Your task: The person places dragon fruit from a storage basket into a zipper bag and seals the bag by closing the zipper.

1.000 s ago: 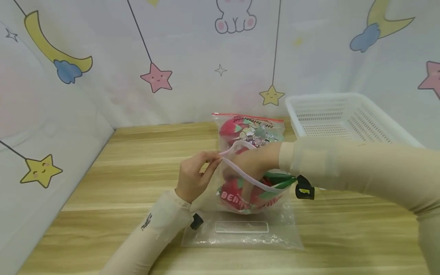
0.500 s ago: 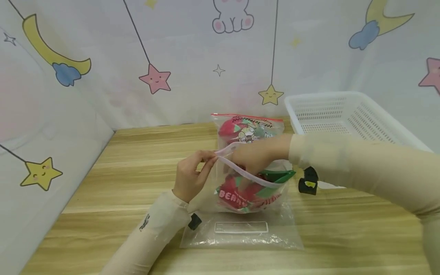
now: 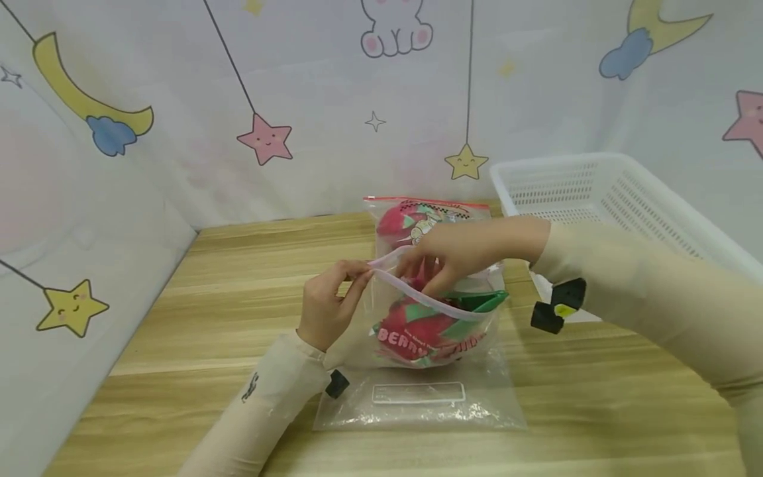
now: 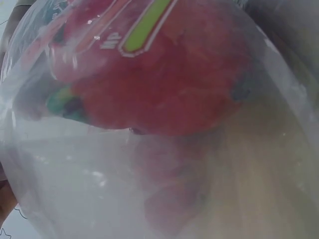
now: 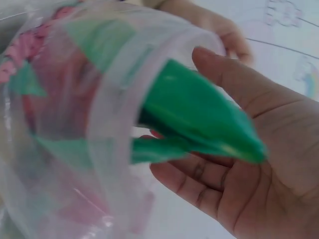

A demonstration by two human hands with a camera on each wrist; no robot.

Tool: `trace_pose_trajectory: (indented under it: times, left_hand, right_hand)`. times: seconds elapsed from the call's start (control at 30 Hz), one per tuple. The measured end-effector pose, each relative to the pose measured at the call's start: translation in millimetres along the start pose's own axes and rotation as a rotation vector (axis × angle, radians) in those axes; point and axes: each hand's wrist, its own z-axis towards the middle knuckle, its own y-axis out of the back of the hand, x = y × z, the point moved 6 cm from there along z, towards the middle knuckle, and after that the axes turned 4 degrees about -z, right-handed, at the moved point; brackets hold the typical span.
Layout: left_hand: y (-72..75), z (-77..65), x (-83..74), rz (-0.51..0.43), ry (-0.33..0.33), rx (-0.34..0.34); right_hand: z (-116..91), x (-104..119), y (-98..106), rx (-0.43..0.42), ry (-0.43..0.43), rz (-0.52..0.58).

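Observation:
My left hand [image 3: 330, 301] pinches the pale pink rim of a clear zip bag [image 3: 390, 278] printed with pink "BERRY" lettering. Inside lies a red thing with green leaf-like points [image 3: 411, 324]; its exact kind is hard to tell. At the bag's mouth is my right hand [image 3: 471, 250], thumb and fingers spread apart with the fingertips near the rim. In the right wrist view a green leaf-shaped point [image 5: 199, 114] sticks out of the mouth between that thumb and fingers, not visibly gripped. The left wrist view shows the red thing [image 4: 164, 89] blurred through clear plastic.
Behind, a second filled bag with a red zip [image 3: 426, 201] lies on the wooden table [image 3: 238, 265]. A clear plastic layer with a white box outline [image 3: 417, 411] lies in front. The white slotted basket [image 3: 620, 159] stands at the back right, partly hidden by the right sleeve.
My right hand has drawn back up and to the right out of the bag, and its fingers now show at the mouth. My left hand keeps pinching the rim.

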Motion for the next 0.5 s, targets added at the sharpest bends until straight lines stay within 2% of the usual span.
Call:
trace_pose_trajectory:
  times: [0.33, 0.5]
  left_hand:
    - [0.9, 0.4, 0.7, 0.030, -0.016, 0.001]
    - [0.2, 0.0, 1.1, 0.038, -0.022, 0.006]
  right_hand:
    - [-50.7, -20.1, 21.3, -0.296, -0.047, 0.115]
    - [-82.4, -29.7, 20.1, -0.474, 0.000, 0.073]
